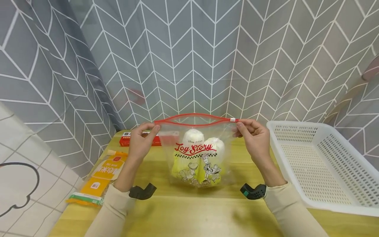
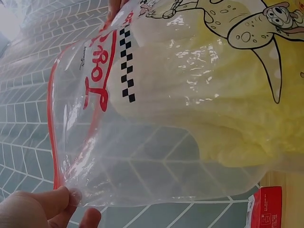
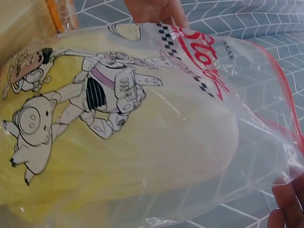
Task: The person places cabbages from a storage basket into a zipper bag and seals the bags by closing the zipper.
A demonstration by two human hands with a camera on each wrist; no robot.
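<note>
A clear zip bag (image 1: 195, 149) with a Toy Story print hangs upright over the table, its red-edged mouth parted in the middle. Inside stand napa cabbages (image 1: 193, 135), with white base ends up and yellow leaves below. My left hand (image 1: 141, 141) pinches the bag's top left corner between thumb and fingers. At the opposite corner, my right hand (image 1: 257, 140) pinches the edge just beyond the white slider (image 1: 233, 119). Both wrist views show the thin plastic stretched around the cabbages, with fingertips at the corners.
An orange food packet (image 1: 102, 174) lies at the table's left edge. Behind the left hand is a red box (image 1: 125, 139). A white perforated basket (image 1: 322, 205) stands on the right. A grey patterned curtain (image 1: 192, 59) hangs behind the wooden table (image 1: 189, 215).
</note>
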